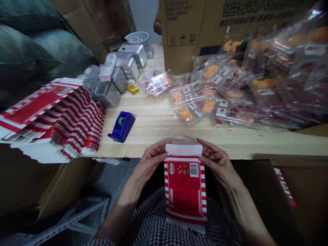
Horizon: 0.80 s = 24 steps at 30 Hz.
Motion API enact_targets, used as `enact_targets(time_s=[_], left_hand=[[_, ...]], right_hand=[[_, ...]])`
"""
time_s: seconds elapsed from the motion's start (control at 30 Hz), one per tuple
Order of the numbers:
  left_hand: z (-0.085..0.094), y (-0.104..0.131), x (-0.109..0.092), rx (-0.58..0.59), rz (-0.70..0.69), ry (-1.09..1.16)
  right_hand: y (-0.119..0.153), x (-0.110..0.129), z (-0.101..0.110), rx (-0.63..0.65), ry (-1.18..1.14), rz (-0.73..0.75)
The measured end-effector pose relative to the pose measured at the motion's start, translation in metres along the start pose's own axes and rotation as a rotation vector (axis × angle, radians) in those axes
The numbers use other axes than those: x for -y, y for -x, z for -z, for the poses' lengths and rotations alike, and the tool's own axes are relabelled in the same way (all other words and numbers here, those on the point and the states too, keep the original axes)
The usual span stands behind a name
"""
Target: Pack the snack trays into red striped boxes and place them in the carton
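A red carton with red-and-white striped edges, small pictures and a barcode hangs over my lap, just in front of the table edge. Its white end flap points toward the table. My left hand pinches the carton's top left corner between thumb and fingers. At the top right corner, my right hand grips it in the same way. The carton looks flat or only slightly opened; I cannot tell which. Some of the fingers are hidden behind the flap.
A blue tape dispenser stands on the wooden table. Stacked flat striped cartons lie left. Clear plastic trays, a yellow packet and a bowl sit behind. Bagged toy food piles up right, before a large cardboard box.
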State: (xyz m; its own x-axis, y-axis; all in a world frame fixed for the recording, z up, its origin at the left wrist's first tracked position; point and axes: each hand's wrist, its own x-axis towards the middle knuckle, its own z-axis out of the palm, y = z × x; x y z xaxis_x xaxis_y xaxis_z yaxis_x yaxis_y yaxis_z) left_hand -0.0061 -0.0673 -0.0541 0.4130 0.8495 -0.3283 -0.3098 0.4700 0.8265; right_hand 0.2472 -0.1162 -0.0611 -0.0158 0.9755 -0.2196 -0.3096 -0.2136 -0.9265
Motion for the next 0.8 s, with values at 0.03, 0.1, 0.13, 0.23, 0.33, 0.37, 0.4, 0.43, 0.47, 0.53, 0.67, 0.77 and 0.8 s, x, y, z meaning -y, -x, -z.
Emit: enact_targets(time_s=[0.03,0.1,0.13,0.23,0.33,0.37,0.4,0.43,0.47,0.53,0.67,0.77,0.8], left_hand=[[0.000,0.000,-0.001,-0.006,0.012,0.011],[0.000,0.000,-0.003,-0.021,0.017,0.002],[0.001,0.000,-0.004,-0.027,0.014,-0.014],[0.000,0.000,-0.003,-0.029,-0.014,-0.085],[-0.001,0.002,0.002,-0.033,-0.079,-0.197],[-0.001,0.003,0.004,-0.038,-0.105,-0.241],[-0.001,0.004,0.006,-0.045,-0.130,-0.287],[0.000,0.004,0.009,-0.047,-0.149,-0.328],[0.001,0.004,0.010,-0.043,-0.161,-0.363],[0.004,0.003,0.011,-0.022,-0.165,-0.412],[0.011,-0.001,0.005,0.097,-0.149,-0.480],[0.011,-0.002,0.001,0.154,-0.168,-0.520],[0.009,-0.002,0.001,0.150,-0.176,-0.530]], right_hand=[[0.000,0.001,0.001,0.005,-0.006,-0.014],[-0.001,0.002,0.002,0.012,-0.017,-0.040],[-0.003,0.001,0.002,0.012,-0.018,-0.050],[-0.006,-0.002,0.004,0.006,0.004,-0.050],[-0.007,-0.008,0.006,-0.026,0.063,-0.002],[-0.007,-0.010,0.006,-0.039,0.093,0.028],[-0.006,-0.011,0.007,-0.047,0.131,0.065],[-0.006,-0.012,0.007,-0.046,0.178,0.107],[-0.005,-0.012,0.007,-0.033,0.233,0.150],[-0.002,-0.010,0.006,0.008,0.338,0.221],[0.002,-0.005,0.005,0.069,0.389,0.264],[0.004,-0.004,0.005,0.097,0.350,0.243],[0.004,-0.004,0.006,0.092,0.340,0.238]])
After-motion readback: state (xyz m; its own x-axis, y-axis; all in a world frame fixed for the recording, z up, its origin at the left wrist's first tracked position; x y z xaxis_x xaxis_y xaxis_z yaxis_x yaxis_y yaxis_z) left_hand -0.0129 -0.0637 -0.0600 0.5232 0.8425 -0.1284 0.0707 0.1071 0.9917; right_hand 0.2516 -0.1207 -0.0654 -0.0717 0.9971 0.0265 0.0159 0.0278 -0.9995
